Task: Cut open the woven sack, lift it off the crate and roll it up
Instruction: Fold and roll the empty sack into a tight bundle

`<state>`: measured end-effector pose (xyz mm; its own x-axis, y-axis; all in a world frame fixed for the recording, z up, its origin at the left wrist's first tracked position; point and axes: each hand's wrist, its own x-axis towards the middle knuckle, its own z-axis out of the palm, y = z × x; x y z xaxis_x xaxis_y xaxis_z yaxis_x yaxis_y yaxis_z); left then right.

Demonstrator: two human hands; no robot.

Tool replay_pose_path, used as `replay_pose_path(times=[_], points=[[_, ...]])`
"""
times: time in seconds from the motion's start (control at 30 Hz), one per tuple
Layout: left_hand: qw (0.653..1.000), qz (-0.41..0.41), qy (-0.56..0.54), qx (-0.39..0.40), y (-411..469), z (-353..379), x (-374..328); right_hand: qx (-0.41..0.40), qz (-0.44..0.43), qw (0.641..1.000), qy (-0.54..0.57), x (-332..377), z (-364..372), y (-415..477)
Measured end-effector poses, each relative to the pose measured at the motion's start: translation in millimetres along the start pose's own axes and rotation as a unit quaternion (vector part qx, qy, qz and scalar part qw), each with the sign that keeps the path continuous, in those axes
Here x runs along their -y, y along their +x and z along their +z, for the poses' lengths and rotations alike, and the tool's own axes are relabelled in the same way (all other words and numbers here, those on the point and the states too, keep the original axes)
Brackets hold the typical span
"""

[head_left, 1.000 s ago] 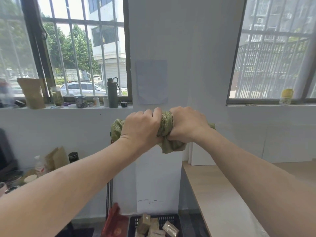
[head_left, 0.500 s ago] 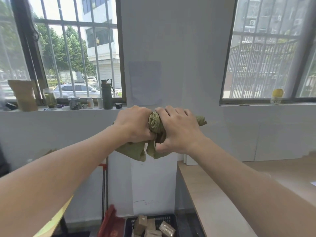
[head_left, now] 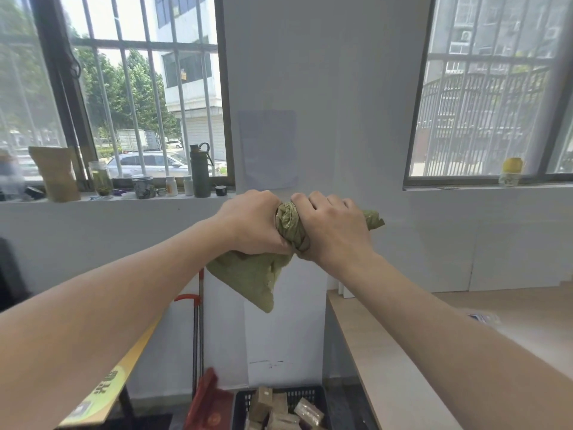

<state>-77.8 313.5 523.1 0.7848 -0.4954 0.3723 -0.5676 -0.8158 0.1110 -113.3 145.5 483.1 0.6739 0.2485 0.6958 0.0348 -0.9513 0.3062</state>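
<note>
The green woven sack [head_left: 257, 279] is bunched into a tight wad held in the air at chest height, in front of the white wall. My left hand [head_left: 251, 225] grips its left part and my right hand [head_left: 333, 231] grips its right part, knuckles nearly touching. A loose triangular flap hangs down below my left hand, and a small corner sticks out past my right hand. The black crate [head_left: 242, 405], with several brown wrapped blocks inside, stands on the floor far below my hands.
A light wooden tabletop [head_left: 403, 352] runs along the right. A red object [head_left: 207, 401] leans by the crate, with a thin metal stand [head_left: 197, 333] behind it. The left windowsill [head_left: 124, 197] carries jars, a dark bottle and a brown bag.
My hands have twisted the sack further: the right hand turned over the top, and a longer flap now hangs below the left hand. The view shifted slightly.
</note>
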Motion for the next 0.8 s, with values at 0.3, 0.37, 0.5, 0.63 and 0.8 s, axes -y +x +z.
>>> replay_pose_path(times=[0.3,0.37,0.5,0.63,0.8], points=[[0.999,0.014,-0.031,-0.011,-10,2,-7,-0.045,0.001,0.999,0.001,-9,-5,11],[0.997,0.016,0.042,-0.063,-16,7,-10,0.026,0.023,0.998,0.051,-11,-10,11],[0.948,0.034,0.254,-0.190,-24,29,-11,0.148,0.091,0.973,0.152,-19,-19,15],[0.950,0.015,0.243,-0.195,-28,33,-9,0.213,0.072,0.954,0.196,-23,-22,14],[0.976,-0.001,0.171,-0.132,-25,25,-10,0.143,0.024,0.967,0.209,-22,-19,1]])
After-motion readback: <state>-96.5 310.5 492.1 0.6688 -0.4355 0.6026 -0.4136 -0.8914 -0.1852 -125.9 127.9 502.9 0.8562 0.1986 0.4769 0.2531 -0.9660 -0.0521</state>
